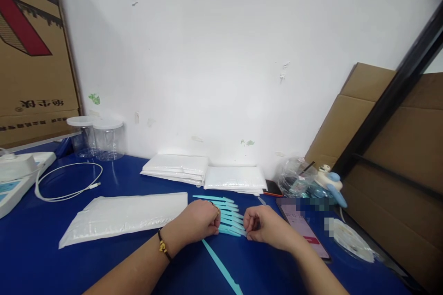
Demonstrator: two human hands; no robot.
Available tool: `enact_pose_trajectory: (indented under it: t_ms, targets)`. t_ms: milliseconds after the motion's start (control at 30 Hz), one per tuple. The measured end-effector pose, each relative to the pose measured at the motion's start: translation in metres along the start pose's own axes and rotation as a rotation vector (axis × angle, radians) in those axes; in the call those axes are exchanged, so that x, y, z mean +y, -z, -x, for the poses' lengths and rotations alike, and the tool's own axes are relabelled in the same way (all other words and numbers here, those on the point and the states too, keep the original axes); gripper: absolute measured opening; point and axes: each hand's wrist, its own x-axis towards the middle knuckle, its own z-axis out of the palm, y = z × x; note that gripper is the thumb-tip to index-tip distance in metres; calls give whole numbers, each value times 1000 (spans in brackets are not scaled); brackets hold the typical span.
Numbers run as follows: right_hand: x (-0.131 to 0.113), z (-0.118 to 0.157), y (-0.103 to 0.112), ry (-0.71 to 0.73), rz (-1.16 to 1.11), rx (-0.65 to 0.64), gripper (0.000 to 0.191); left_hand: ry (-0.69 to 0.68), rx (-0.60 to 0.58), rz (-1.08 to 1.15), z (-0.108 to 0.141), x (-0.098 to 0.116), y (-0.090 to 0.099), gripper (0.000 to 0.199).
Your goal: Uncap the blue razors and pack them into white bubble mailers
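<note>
"Left hand or right hand: which needs more care?"

"Both, I'd say. Going from my left, the white padded packet lies flat on the table, just beside my left wrist, so I'd keep that forearm from nudging it. Next comes the row of slim teal tools, lying close together between my hands. I'd use a light fingertip touch there, moving one piece without dragging its neighbours. Below the row, a loose teal tool lies at a slant, apart from the others."

"And how open are your hands?"

"Hardly at all. My left is curled over the left part of the row, thumb tucked near the fingers; I can't tell whether it grips anything. My right is half curled at the row's pale right ends, thumb and fingertips drawn close. Whether they pinch a piece or only touch it, I can't tell. Farther right, the phone lies beside that hand."
</note>
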Motion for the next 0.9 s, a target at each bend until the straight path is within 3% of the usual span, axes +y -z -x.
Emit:
enact_pose_trajectory:
  t_ms: [667,767,900]
  targets:
    - [-7,-5,-14,61,-75,8,14,-12,5,2,-3,2,-9,5]
    - [-4,-4,2,78,36,173,8,-8,36,-16,-1,5,-5,11]
    - [11,-5,31,33,296,484,17,-43,49,46,4,6,9,16]
